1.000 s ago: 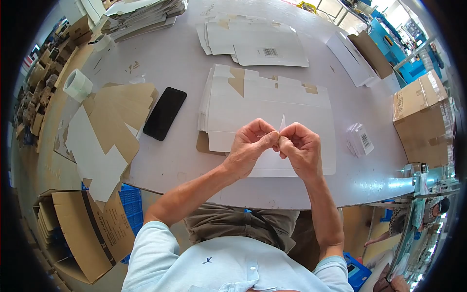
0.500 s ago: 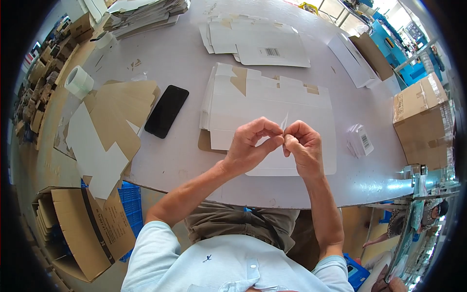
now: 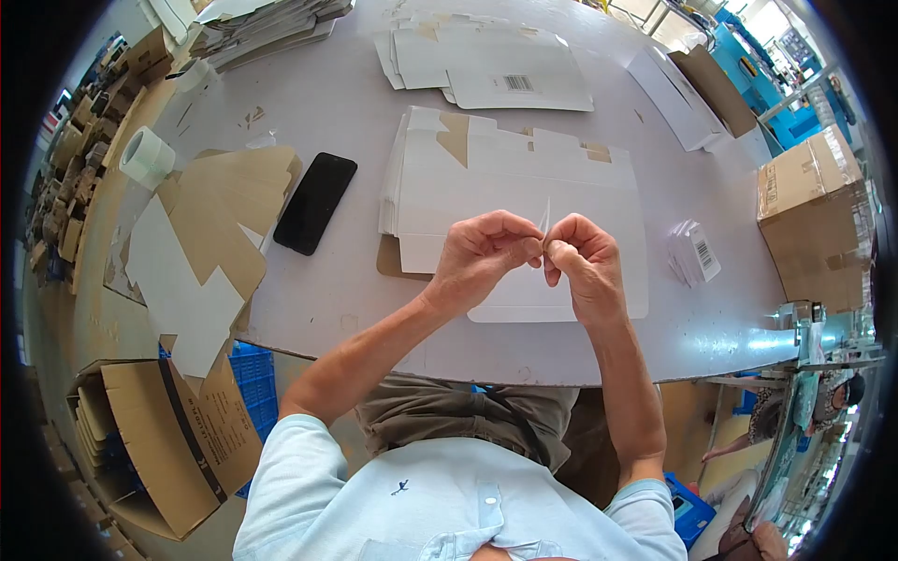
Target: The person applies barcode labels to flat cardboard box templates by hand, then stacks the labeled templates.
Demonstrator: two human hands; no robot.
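Observation:
My left hand (image 3: 486, 257) and my right hand (image 3: 587, 266) meet in a pinch above the stack of flat white cartons (image 3: 547, 187). Between the fingertips stands a thin white label (image 3: 547, 217), seen nearly edge-on, so its face is hidden. Both thumbs and forefingers press together at its lower end. Beneath my hands, the cartons lie unfolded, with brown patches along their far edge. To the right of my right hand sits a small pile of barcode labels (image 3: 693, 252).
A black phone (image 3: 315, 203) lies left of the cartons, beside cut cardboard (image 3: 201, 243) and a tape roll (image 3: 148, 157). More flat cartons (image 3: 486, 65), one with a barcode, lie farther back. A brown box (image 3: 814, 220) stands at the right edge; an open carton (image 3: 168, 439) is below left.
The view has shifted slightly, so the table items sit a little higher. My left thumb and forefinger have closed more tightly at the label; both hands stay over the cartons.

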